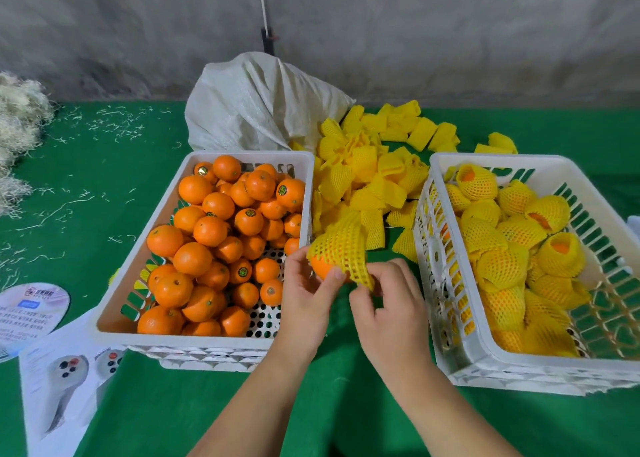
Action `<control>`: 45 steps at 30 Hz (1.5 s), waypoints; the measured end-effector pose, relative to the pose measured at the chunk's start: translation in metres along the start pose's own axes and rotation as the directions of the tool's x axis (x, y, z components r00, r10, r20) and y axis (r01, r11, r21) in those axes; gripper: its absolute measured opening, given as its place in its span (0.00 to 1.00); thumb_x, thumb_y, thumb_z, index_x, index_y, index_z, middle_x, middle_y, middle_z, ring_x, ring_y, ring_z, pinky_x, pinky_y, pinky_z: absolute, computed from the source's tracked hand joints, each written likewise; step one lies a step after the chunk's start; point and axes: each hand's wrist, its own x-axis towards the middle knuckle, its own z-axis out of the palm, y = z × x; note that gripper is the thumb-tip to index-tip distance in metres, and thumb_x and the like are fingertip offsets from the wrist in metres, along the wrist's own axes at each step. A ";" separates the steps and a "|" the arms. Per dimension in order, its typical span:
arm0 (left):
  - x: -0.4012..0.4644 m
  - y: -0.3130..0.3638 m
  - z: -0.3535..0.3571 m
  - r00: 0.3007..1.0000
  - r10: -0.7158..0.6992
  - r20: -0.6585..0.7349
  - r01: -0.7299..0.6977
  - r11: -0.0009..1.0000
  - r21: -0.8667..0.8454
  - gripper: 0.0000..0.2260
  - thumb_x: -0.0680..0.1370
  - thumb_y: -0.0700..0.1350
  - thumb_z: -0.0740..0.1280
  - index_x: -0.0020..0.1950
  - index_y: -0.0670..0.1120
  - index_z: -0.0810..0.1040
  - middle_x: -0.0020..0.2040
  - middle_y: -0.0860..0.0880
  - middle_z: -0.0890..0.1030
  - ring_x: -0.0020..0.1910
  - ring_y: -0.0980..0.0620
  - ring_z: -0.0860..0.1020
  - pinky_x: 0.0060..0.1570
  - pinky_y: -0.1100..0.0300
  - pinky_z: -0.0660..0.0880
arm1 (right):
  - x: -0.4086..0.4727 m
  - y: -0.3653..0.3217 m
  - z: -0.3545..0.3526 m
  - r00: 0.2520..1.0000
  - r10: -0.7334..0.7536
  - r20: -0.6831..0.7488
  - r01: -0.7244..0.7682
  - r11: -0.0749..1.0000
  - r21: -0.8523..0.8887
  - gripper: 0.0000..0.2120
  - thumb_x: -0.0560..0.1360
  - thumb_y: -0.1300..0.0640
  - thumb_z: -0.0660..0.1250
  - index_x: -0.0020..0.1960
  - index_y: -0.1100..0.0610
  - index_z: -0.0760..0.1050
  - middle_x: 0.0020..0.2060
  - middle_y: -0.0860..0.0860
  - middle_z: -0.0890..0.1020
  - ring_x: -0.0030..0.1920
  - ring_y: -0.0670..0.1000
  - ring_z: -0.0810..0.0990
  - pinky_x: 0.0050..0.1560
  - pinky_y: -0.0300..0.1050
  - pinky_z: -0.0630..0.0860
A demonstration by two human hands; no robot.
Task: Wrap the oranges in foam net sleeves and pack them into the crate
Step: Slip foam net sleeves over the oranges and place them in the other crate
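Between the two crates, my left hand grips an orange half covered by a yellow foam net sleeve. My right hand pinches the sleeve's lower edge beside the fruit. The white crate on the left holds several bare oranges. The white crate on the right holds several oranges wrapped in yellow sleeves. A loose pile of empty yellow sleeves lies on the green table behind my hands.
A white woven sack sits behind the left crate. Pale shredded filler is heaped at the far left, with strands scattered on the green cloth. Printed leaflets and a round card lie at the front left.
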 end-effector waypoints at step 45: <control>0.005 0.005 -0.024 0.980 0.097 0.171 -0.182 0.783 0.595 0.29 0.71 0.64 0.73 0.69 0.67 0.69 0.65 0.66 0.74 0.67 0.56 0.73 0.62 0.63 0.71 | 0.012 -0.010 0.028 0.587 0.546 0.598 -0.800 0.276 0.533 0.39 0.64 0.39 0.82 0.71 0.39 0.70 0.63 0.46 0.82 0.64 0.51 0.82 0.68 0.58 0.76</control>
